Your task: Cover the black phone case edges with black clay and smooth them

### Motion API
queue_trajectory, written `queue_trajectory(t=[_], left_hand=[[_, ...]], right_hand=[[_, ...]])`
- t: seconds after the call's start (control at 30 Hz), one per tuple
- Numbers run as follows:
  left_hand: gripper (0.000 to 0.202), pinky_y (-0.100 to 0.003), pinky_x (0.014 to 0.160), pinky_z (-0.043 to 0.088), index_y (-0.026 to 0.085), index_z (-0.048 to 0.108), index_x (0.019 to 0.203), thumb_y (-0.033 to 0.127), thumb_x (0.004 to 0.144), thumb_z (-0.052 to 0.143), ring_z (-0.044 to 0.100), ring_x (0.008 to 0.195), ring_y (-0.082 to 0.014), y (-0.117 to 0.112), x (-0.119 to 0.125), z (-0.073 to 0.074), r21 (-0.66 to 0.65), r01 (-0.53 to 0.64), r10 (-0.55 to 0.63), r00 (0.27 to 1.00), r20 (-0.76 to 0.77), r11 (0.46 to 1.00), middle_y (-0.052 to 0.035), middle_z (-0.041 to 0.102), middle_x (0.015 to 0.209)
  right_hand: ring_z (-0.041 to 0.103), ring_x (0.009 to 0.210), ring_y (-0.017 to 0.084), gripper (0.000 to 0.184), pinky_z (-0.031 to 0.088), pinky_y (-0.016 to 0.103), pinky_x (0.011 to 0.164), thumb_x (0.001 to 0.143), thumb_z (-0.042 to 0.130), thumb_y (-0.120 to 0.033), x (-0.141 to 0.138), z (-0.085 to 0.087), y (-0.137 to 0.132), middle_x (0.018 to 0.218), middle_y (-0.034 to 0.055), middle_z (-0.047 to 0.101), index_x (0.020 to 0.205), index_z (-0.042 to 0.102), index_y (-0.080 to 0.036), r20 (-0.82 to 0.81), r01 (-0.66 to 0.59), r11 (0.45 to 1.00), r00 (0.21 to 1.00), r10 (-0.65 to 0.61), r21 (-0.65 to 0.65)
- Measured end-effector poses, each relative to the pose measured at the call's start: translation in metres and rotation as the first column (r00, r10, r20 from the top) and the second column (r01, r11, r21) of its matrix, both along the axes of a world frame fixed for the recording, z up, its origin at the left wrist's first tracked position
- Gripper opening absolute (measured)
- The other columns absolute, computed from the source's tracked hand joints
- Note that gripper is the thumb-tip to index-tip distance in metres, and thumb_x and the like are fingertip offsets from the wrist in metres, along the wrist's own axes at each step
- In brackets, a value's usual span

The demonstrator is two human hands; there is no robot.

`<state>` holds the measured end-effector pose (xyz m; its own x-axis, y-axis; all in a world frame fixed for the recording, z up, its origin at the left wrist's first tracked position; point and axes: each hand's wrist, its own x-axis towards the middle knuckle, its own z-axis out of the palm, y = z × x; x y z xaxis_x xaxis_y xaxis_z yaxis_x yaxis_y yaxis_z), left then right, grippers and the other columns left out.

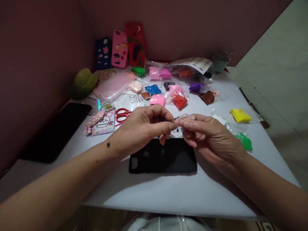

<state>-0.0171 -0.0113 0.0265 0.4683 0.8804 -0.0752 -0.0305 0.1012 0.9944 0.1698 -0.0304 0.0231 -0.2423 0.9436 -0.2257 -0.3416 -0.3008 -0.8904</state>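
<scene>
A small clear plastic packet [184, 118] is pinched between both hands above the table's middle; what is inside it is hard to make out. My left hand [146, 128] grips its left end with thumb and fingertips. From the other side my right hand [211, 134] clasps it between thumb and bent fingers. Just below the hands a black phone case [163, 157] lies flat, its camera cutouts at the left. Red-handled scissors [122, 115] rest beside my left hand, which hides part of them.
Several bags of coloured clay [153, 89] spread across the back. A yellow clay bag [240, 115] and a green one [244, 141] lie at right. Decorated cases [119, 49] lean on the wall. At left are a green fruit [84, 82], a black tablet-like slab [57, 133] and sticker packs [104, 122].
</scene>
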Motion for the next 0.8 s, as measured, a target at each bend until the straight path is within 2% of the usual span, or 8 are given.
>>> queue_trajectory(t=[0.27, 0.4, 0.53, 0.63, 0.73, 0.8], left_hand=[[0.013, -0.023, 0.062, 0.049, 0.016, 0.062, 0.09, 0.019, 0.08, 0.071, 0.064, 0.063, -0.0107, -0.0029, 0.0024, 0.0048, 0.04, 0.0, 0.004, 0.994, -0.106, 0.999, 0.0015, 0.066, 0.073], [0.02, -0.023, 0.062, 0.05, 0.016, 0.059, 0.09, 0.015, 0.076, 0.073, 0.064, 0.066, -0.0102, -0.0025, 0.0024, 0.0036, 0.005, 0.01, -0.009, 0.997, -0.077, 1.0, 0.001, 0.066, 0.082], [0.026, -0.022, 0.06, 0.05, 0.017, 0.059, 0.091, 0.021, 0.074, 0.078, 0.063, 0.071, -0.0114, -0.0033, 0.0031, 0.0022, 0.025, -0.002, 0.004, 0.995, -0.1, 1.0, -0.0005, 0.066, 0.09], [0.029, -0.022, 0.056, 0.047, 0.017, 0.058, 0.089, 0.026, 0.072, 0.081, 0.061, 0.069, -0.0109, -0.0058, 0.005, 0.0021, 0.074, -0.049, 0.058, 0.989, -0.133, 0.996, 0.0001, 0.065, 0.087], [0.023, -0.02, 0.051, 0.042, 0.017, 0.059, 0.085, 0.026, 0.075, 0.079, 0.054, 0.059, -0.0072, -0.0074, 0.0064, 0.0023, 0.145, -0.098, 0.123, 0.977, -0.174, 0.985, 0.0027, 0.062, 0.077], [0.019, -0.02, 0.049, 0.038, 0.017, 0.061, 0.083, 0.027, 0.079, 0.076, 0.051, 0.054, -0.006, -0.0068, 0.0059, 0.0022, 0.15, -0.097, 0.121, 0.979, -0.161, 0.984, 0.0039, 0.059, 0.072]], right_hand=[[0.053, 0.05, 0.005, 0.012, 0.041, 0.013, 0.039, 0.074, 0.079, -0.019, 0.0008, -0.0037, 0.0014, 0.081, 0.0024, 0.07, 0.068, 0.07, -0.016, -0.044, 0.017, 1.0, 0.999, -0.017, 0.0], [0.057, 0.051, 0.005, 0.01, 0.043, 0.012, 0.039, 0.08, 0.076, -0.02, 0.0014, -0.0061, 0.0013, 0.082, 0.0022, 0.07, 0.074, 0.069, -0.014, -0.062, -0.009, 1.0, 0.998, 0.009, 0.011], [0.059, 0.052, 0.006, 0.01, 0.043, 0.012, 0.04, 0.084, 0.073, -0.022, 0.0, -0.0074, 0.0026, 0.076, 0.0019, 0.067, 0.08, 0.072, -0.013, -0.058, -0.036, 0.999, 0.998, 0.037, 0.017], [0.059, 0.051, 0.007, 0.012, 0.042, 0.012, 0.038, 0.084, 0.073, -0.024, -0.0014, -0.0073, 0.0022, 0.073, 0.0019, 0.066, 0.08, 0.071, -0.013, -0.057, -0.049, 0.999, 0.997, 0.05, 0.014], [0.055, 0.046, 0.006, 0.014, 0.038, 0.012, 0.036, 0.083, 0.074, -0.027, -0.0017, -0.0064, 0.0005, 0.067, 0.0002, 0.064, 0.08, 0.069, -0.014, -0.031, -0.068, 0.998, 0.997, 0.068, 0.009], [0.05, 0.041, 0.005, 0.015, 0.034, 0.012, 0.034, 0.083, 0.075, -0.028, -0.0013, -0.0058, -0.0003, 0.06, -0.0024, 0.06, 0.079, 0.067, -0.016, -0.011, -0.066, 0.998, 0.998, 0.066, -0.003]])
